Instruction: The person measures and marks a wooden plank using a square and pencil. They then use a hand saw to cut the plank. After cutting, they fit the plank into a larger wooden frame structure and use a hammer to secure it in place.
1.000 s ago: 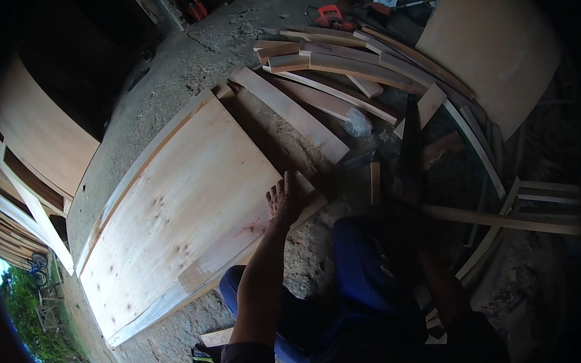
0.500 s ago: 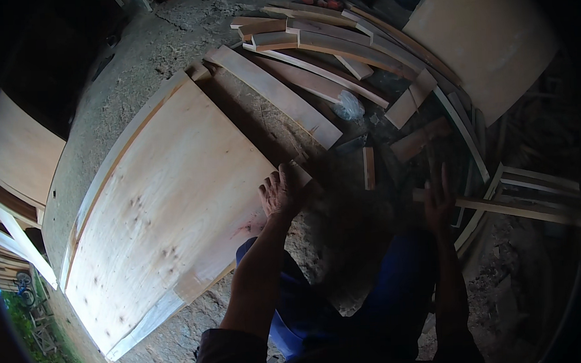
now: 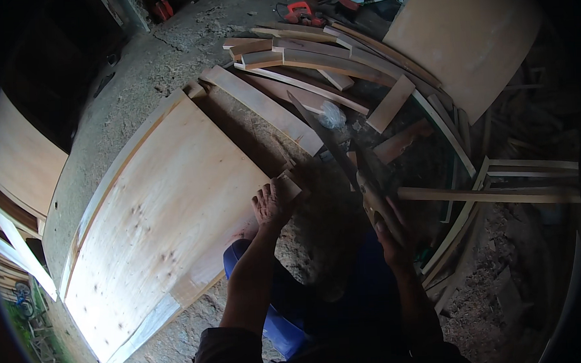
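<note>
A large pale plywood panel [image 3: 168,200] with wooden strips along its edges lies on my left. My left hand [image 3: 269,207] is at its near right corner, fingers curled over a pale wooden strip [image 3: 289,187] whose end juts past the panel; the thumb is hidden. In my right hand [image 3: 391,234] is a handsaw [image 3: 373,197], gripped by its wooden handle. Its long dark blade [image 3: 322,136] points up and away to the left, apart from the strip. My right fingers are partly in shadow.
Several cut boards [image 3: 337,62] are piled at the far side, with a clear plastic bag [image 3: 332,115] among them. A red power tool [image 3: 301,13] lies behind. Another plywood sheet [image 3: 463,44] stands at far right. A wooden frame [image 3: 524,191] is near my right arm.
My right hand has come left and slightly nearer, turning the saw so that its blade now slants toward the far left. My left hand stays at the panel's corner. The view has shifted slightly.
</note>
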Demonstrator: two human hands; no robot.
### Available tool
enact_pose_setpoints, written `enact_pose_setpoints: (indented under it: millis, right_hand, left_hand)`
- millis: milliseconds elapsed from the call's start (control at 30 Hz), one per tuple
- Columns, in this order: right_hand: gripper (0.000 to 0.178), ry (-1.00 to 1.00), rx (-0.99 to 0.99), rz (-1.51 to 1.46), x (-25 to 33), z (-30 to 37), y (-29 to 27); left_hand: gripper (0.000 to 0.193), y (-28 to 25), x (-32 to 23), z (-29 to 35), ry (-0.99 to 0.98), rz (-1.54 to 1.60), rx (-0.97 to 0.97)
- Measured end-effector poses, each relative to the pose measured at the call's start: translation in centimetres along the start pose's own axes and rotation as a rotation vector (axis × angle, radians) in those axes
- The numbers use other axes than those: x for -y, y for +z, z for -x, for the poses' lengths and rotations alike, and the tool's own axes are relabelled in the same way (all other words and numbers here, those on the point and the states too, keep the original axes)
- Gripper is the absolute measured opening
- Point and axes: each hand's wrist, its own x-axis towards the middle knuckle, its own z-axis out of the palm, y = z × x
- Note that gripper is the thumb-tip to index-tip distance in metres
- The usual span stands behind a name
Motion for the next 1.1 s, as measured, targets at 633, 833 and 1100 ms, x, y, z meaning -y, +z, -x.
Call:
enact_pose_setpoints:
  millis: [633,833,1100]
  right_hand:
    - [0.054,-0.483,0.221,0.249,-6.4,0.8,2.6]
    - [0.058,-0.403,0.244,0.163,-5.2,0.3,2.2]
    - [0.069,-0.197,0.350,-0.056,-3.8,-0.5,1.1]
  left_hand:
    - [0.057,-0.5,-4.5,-3.7,-0.154,-0.199,0.129]
    - [0.062,0.4,-2.8,-4.2,-0.245,-0.048,0.182]
    - [0.049,2.6,-0.6,-4.3,-0.274,0.014,0.013]
